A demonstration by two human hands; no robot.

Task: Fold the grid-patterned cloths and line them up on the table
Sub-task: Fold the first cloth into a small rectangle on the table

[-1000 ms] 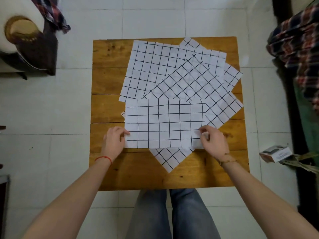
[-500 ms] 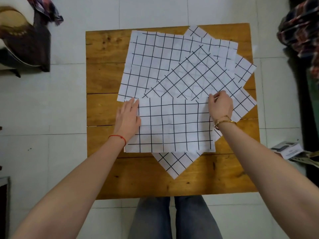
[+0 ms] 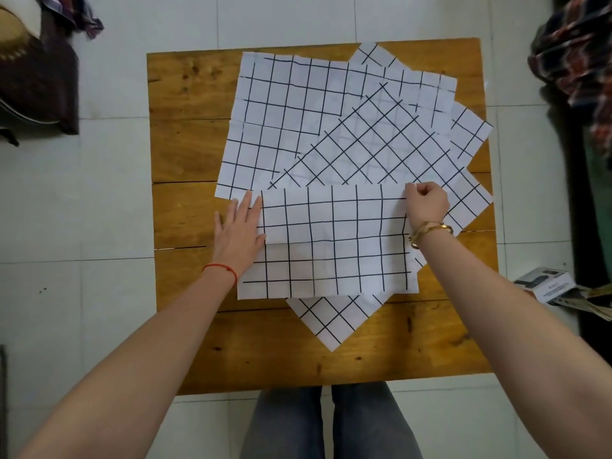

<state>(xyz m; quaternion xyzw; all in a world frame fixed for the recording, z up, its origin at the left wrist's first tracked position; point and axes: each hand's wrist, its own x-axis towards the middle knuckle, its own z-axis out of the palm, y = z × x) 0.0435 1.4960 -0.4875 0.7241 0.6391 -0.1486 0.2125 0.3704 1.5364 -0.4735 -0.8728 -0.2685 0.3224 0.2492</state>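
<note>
Several white cloths with black grid lines lie overlapped on a wooden table (image 3: 185, 147). The nearest cloth (image 3: 334, 243) is folded in half into a rectangle, its edges square to me. My left hand (image 3: 240, 231) lies flat with straight fingers on its left edge. At the far right corner my right hand (image 3: 427, 203) pinches the folded cloth with curled fingers. Beneath it a diagonal cloth (image 3: 371, 150) spreads to the right, with one corner poking out towards me. A larger flat cloth (image 3: 284, 114) lies at the back left.
Bare wood shows along the table's left side and near edge. On the tiled floor to the right lies a small box (image 3: 546, 283). Plaid fabric (image 3: 576, 61) hangs at the far right, and a dark chair (image 3: 36, 74) stands at the far left. My legs show below the table.
Both hands carried the near edge of the front cloth away from me, folding it in half. They went from its near corners to its far corners, and the left hand flattened.
</note>
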